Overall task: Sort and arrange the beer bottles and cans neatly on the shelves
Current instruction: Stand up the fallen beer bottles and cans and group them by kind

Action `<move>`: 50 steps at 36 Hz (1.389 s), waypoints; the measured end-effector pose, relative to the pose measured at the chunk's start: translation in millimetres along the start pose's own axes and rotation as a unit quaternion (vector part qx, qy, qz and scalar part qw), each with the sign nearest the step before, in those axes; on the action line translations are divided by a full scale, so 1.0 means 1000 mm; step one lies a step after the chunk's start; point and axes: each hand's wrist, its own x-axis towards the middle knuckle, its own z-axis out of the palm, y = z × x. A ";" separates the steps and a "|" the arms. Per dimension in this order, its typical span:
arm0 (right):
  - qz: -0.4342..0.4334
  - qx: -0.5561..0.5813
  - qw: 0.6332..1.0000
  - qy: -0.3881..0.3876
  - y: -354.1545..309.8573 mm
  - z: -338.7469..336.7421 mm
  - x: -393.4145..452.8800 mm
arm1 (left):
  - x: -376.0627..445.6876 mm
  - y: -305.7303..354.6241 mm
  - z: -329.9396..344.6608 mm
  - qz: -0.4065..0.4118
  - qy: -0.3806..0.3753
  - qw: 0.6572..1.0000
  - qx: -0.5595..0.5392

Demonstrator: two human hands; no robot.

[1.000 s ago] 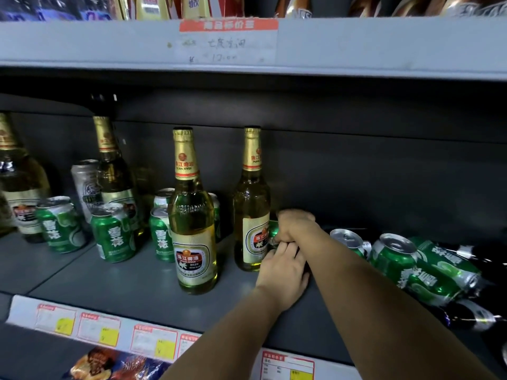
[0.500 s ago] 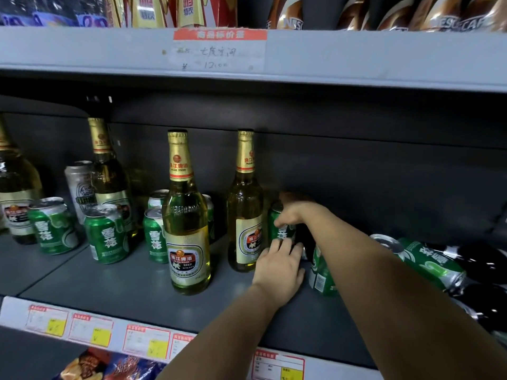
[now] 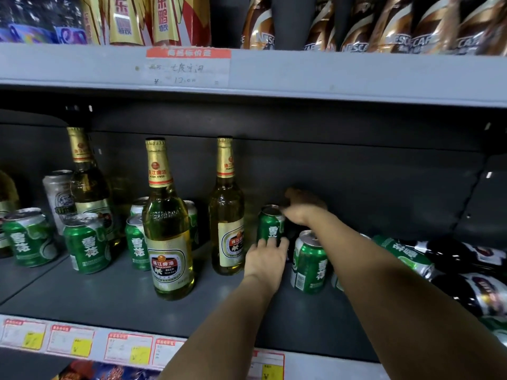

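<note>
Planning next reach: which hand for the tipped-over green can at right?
Right. The lying green can sits beside the right forearm; the right hand only needs to pull back from the upright can. The left hand would cross over.

Grey metal shop shelf (image 3: 82,297) with a dark back panel (image 3: 356,182), dimly lit. The upper shelf's edge (image 3: 356,75) carries a handwritten price label (image 3: 188,67); printed price tags (image 3: 129,348) line the lower edge. Coffee packets (image 3: 397,26) stand above.

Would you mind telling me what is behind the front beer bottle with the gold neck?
Behind the front beer bottle stand two green cans, one showing on each side; their middles and whatever stands between them are covered by the bottle.
</note>
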 end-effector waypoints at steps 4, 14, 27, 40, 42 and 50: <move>0.027 -0.010 1.000 0.010 0.023 -0.014 -0.009 | 0.005 0.004 -0.009 -0.008 -0.020 0.999 0.046; 0.048 0.008 0.999 -0.004 0.064 -0.037 -0.029 | 0.024 0.000 -0.033 -0.004 -0.027 1.000 0.001; 0.000 0.056 0.997 -0.056 0.061 -0.046 -0.033 | 0.065 0.025 -0.109 0.028 0.038 0.997 -0.068; 0.080 0.072 0.992 0.061 0.073 -0.032 -0.017 | 0.089 0.035 -0.103 -0.080 0.104 0.902 -0.411; 0.114 0.145 0.979 0.082 0.082 -0.034 -0.014 | 0.092 0.030 -0.097 -0.093 0.069 0.914 -0.388; 0.106 0.224 0.966 0.079 0.083 -0.028 0.000 | 0.099 0.029 -0.072 -0.045 -0.042 0.926 -0.373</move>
